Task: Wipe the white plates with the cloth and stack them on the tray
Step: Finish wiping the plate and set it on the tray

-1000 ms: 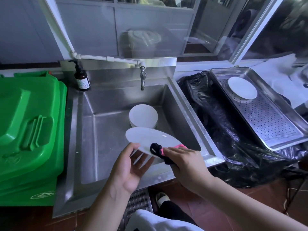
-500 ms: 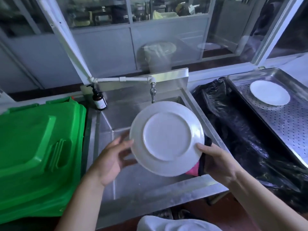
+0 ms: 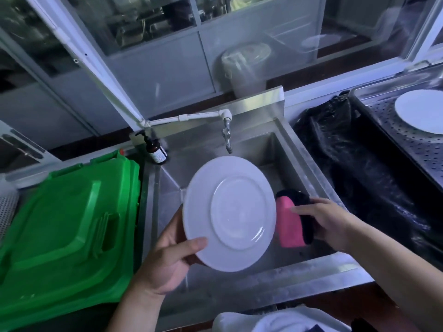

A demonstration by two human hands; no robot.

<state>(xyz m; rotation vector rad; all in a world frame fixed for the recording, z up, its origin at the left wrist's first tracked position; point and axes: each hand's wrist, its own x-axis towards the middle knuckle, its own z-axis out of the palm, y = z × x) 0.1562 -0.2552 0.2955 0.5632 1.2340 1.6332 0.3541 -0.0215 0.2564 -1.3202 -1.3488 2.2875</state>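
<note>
Left hand (image 3: 165, 257) has its grip curled round the lower-left rim of a white plate (image 3: 230, 212), held tilted over the sink (image 3: 309, 164) with its underside facing up. Right hand (image 3: 328, 224) pinches the pink and black cloth (image 3: 288, 224) just right of it. Far right, another plate (image 3: 419, 111) sits on the perforated tray (image 3: 424, 152).

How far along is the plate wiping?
Done: one white plate lies on the perforated tray. In hand: the left hand grips a second plate over the sink, underside toward the camera; the right hand holds the pink-and-black cloth beside it, apart. Left: traying this plate.
</note>
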